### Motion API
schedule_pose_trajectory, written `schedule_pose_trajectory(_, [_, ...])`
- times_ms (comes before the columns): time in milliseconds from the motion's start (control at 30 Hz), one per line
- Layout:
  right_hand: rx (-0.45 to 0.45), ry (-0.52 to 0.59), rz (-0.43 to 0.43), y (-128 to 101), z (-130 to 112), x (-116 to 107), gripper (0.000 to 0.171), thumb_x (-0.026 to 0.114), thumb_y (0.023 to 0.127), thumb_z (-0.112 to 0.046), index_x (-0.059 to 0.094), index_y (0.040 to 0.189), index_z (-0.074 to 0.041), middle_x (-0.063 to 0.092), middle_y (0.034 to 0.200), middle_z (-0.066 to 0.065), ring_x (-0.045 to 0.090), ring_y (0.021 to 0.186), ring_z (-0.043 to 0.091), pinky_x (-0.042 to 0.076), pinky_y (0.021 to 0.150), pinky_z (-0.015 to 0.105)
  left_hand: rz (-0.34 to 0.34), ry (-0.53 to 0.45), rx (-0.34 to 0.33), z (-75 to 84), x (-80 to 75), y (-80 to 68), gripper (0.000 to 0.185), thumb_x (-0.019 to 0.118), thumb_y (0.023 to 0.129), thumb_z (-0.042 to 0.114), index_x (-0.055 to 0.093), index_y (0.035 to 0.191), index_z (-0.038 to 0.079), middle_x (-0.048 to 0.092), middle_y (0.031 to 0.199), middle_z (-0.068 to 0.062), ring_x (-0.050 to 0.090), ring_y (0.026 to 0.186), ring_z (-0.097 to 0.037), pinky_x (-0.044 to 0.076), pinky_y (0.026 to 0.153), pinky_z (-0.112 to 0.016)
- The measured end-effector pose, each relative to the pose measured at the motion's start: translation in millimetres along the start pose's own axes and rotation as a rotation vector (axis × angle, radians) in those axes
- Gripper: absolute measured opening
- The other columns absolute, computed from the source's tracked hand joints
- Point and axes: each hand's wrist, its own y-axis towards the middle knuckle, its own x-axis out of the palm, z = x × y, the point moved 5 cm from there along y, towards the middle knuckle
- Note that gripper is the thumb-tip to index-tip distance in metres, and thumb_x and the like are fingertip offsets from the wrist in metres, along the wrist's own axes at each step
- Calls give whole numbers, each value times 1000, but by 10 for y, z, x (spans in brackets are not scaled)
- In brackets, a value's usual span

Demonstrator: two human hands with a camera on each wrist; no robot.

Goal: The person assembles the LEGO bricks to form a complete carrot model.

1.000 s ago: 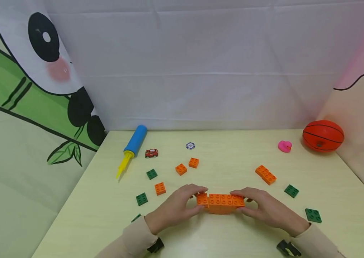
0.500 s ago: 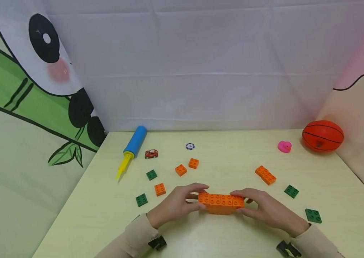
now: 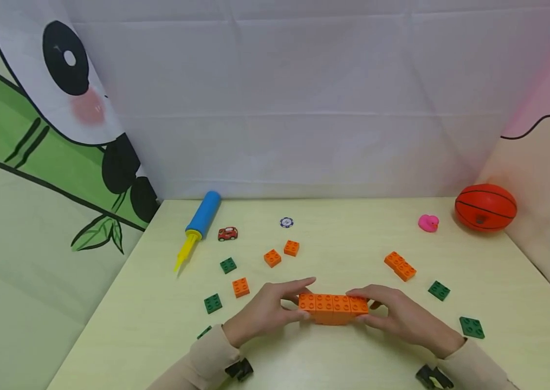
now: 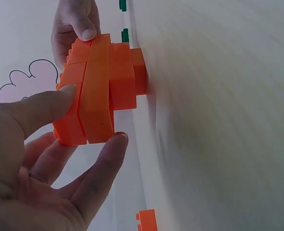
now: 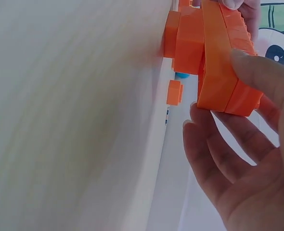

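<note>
A stepped orange toy-brick stack (image 3: pixel 333 310) stands on the table between both hands, wide on top and narrower toward its base. Its top is a row of studded bricks. My left hand (image 3: pixel 267 311) holds the left end, with the thumb on the near face and fingers behind. In the left wrist view, the left thumb (image 4: pixel 50 106) lies on the bricks' side. At the right end, my right hand (image 3: pixel 396 311) grips the stack between thumb and fingers. In the right wrist view, the right thumb (image 5: pixel 257 70) presses the side; some fingers stand off below.
Loose orange bricks (image 3: pixel 272 258) and green bricks (image 3: pixel 213 303) lie left; a joined orange pair (image 3: pixel 400 266) and green bricks (image 3: pixel 472 327) lie right. Farther back are a blue pump (image 3: pixel 204 214), red toy car (image 3: pixel 228 233), chip (image 3: pixel 286 222), pink duck (image 3: pixel 428 222) and red ball (image 3: pixel 485 207).
The leftmost top brick, set apart by a small gap a second ago, now sits flush against the row. My left hand has shifted slightly right; my right hand has stayed nearly still.
</note>
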Motion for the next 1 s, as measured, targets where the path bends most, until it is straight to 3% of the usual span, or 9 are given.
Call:
schedule_pose_trajectory(167, [32, -44, -11, -8, 13, -39, 51, 62, 95, -49, 57, 139, -24, 62, 129, -9, 58, 107, 11, 54, 87, 33, -8, -13, -19, -7, 26, 11, 66, 78, 88, 28, 49, 147, 31, 64, 124, 9, 64, 104, -7, 55, 79, -20])
schedule_pose_trajectory(267, [65, -125, 64, 2, 79, -193, 53, 56, 98, -51, 56, 141, -20, 61, 132, -3, 58, 113, 19, 53, 91, 42, -19, 2, -13, -4, 38, 23, 60, 77, 88, 28, 54, 143, 25, 63, 125, 7, 63, 103, -6, 55, 78, -19])
schedule_pose_trajectory(400, [100, -352, 223, 75, 260, -501, 50, 65, 97, -35, 56, 139, -11, 61, 129, 10, 57, 115, 34, 50, 93, 56, -29, 12, -7, 3, 36, 28, 55, 76, 89, 28, 57, 140, 21, 62, 128, 7, 63, 103, -5, 55, 79, -20])
schedule_pose_trajectory(500, [179, -465, 226, 134, 458, -657, 54, 70, 93, -28, 53, 140, -6, 58, 127, 20, 55, 115, 41, 49, 92, 60, -30, 17, -16, -2, 31, 28, 55, 77, 89, 29, 58, 140, 21, 62, 128, 8, 62, 103, -5, 55, 79, -20])
schedule_pose_trajectory(700, [336, -440, 85, 173, 764, -687, 58, 69, 93, -33, 53, 139, -1, 56, 128, 26, 54, 115, 45, 48, 90, 63, -45, 11, -9, -19, 46, 37, 55, 76, 89, 29, 57, 140, 20, 62, 127, 8, 62, 104, -5, 54, 80, -19])
schedule_pose_trajectory(1000, [311, -371, 98, 196, 826, -694, 55, 71, 91, -23, 52, 137, 1, 60, 124, 25, 56, 112, 42, 46, 96, 60, -30, 29, 21, 12, 22, 43, 56, 76, 90, 26, 56, 142, 18, 63, 126, 6, 62, 104, -5, 55, 82, -20])
